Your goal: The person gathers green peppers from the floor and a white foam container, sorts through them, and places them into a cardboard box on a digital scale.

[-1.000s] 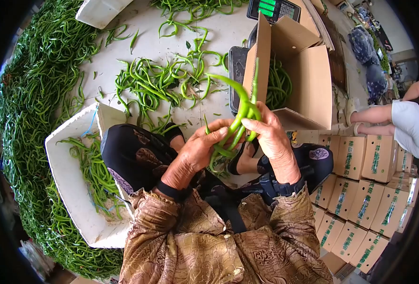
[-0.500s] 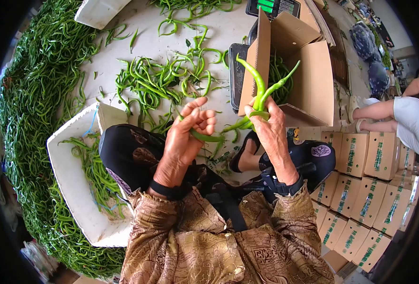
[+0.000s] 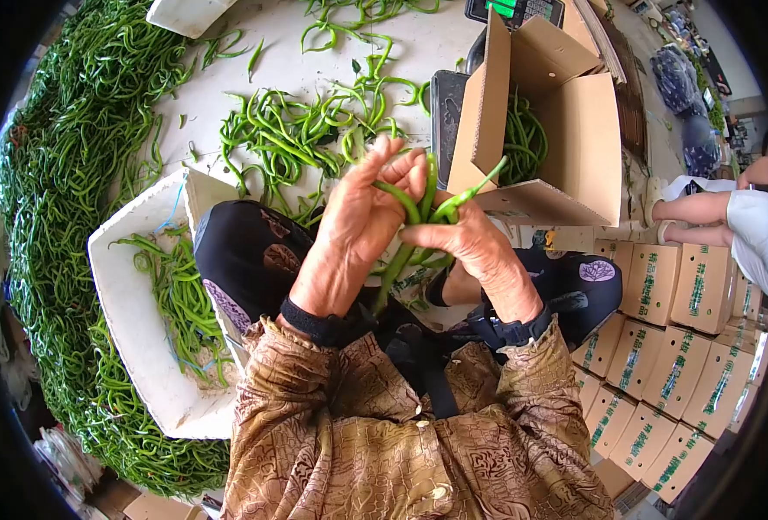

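Produce packing area: big pepper heap (image 3: pixel 63 243), foam bin (image 3: pixel 154 394), digital scale (image 3: pixel 523 10), stacked printed cartons (image 3: pixel 661 347).

Pretty bright, even light on the pale floor, shadows stay soft. Fisheye bends everything near the rim and the corners go black. Raised fingers look a bit smeared, and the far right background's kinda mushy.

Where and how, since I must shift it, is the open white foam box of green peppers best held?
Probably grip the box by its far and near end rims, from above: they stand bare, while the dark-clothed knee crowds one long side and heaped peppers the other.
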The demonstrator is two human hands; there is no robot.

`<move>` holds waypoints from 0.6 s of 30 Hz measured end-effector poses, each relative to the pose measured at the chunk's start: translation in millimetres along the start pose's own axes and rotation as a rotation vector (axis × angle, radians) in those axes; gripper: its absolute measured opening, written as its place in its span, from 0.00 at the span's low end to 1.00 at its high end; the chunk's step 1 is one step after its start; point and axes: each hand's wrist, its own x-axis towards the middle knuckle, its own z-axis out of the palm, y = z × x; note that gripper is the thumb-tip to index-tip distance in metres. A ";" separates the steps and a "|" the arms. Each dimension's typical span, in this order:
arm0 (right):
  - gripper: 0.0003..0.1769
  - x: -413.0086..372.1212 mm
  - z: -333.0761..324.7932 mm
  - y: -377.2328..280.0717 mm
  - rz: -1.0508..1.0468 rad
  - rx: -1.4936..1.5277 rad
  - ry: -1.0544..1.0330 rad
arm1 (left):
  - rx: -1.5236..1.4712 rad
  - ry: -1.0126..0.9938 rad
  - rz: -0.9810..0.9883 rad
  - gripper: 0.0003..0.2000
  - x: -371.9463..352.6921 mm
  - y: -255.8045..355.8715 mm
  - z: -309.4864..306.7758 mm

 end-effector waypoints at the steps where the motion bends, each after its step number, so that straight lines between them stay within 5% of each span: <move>1: 0.21 2.0 -6.5 0.4 0.075 -0.006 0.013 | 0.044 -0.002 0.055 0.21 -3.8 3.6 4.0; 2: 0.21 3.3 -12.4 12.2 0.077 0.155 0.077 | 0.145 -0.106 0.169 0.22 3.4 10.8 -15.5; 5: 0.13 4.6 -28.7 2.1 0.036 0.417 0.112 | 0.372 0.049 0.436 0.24 -13.0 25.8 -23.4; 8: 0.15 -2.5 -31.0 -6.4 0.028 0.614 0.048 | 0.739 -0.047 0.147 0.26 -34.2 28.5 -27.3; 14: 0.17 5.9 -44.7 -5.0 -0.142 0.851 -0.040 | 0.330 -0.200 -0.192 0.32 -67.7 14.0 -35.6; 18: 0.25 4.0 -46.5 -3.1 -0.156 0.817 -0.080 | 0.322 -0.252 -0.177 0.26 -91.9 4.7 -30.1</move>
